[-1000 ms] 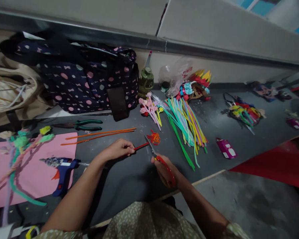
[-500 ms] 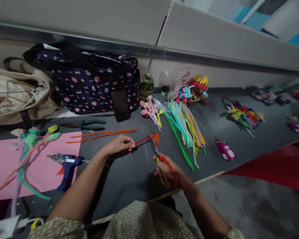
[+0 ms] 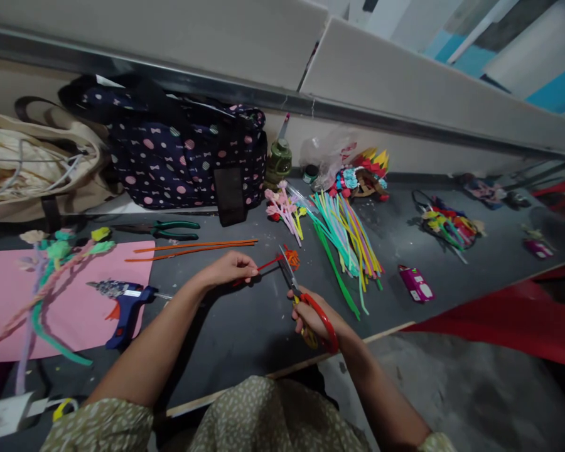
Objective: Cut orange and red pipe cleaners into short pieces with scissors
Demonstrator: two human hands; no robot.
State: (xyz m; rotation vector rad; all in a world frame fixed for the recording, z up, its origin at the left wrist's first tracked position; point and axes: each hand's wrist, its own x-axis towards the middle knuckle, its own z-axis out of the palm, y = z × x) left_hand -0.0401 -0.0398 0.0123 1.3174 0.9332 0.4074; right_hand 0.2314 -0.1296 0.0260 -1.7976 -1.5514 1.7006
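Observation:
My left hand [image 3: 229, 268] pinches a short red pipe cleaner [image 3: 263, 267] above the dark grey table [image 3: 245, 326]. My right hand [image 3: 313, 317] grips red-handled scissors [image 3: 306, 301], and their blades meet the far end of the red piece. Just beyond the blade tips lies a small heap of red and orange cut bits [image 3: 292, 257]. Two long orange pipe cleaners [image 3: 193, 248] lie to the left of my left hand.
A bundle of coloured pipe cleaners [image 3: 348, 242] lies right of the scissors, with pink pipe-cleaner flowers [image 3: 285, 210] behind. A blue glue gun [image 3: 125, 304] rests on pink paper [image 3: 9, 301]. Green pliers [image 3: 169, 230], a polka-dot bag [image 3: 179, 157], a green bottle [image 3: 279, 158] and a magenta packet [image 3: 415, 284] stand around.
The scissors have shifted slightly up and left along the red piece, and my left hand has pushed the piece forward. The camera tilted a little; the other items stayed put.

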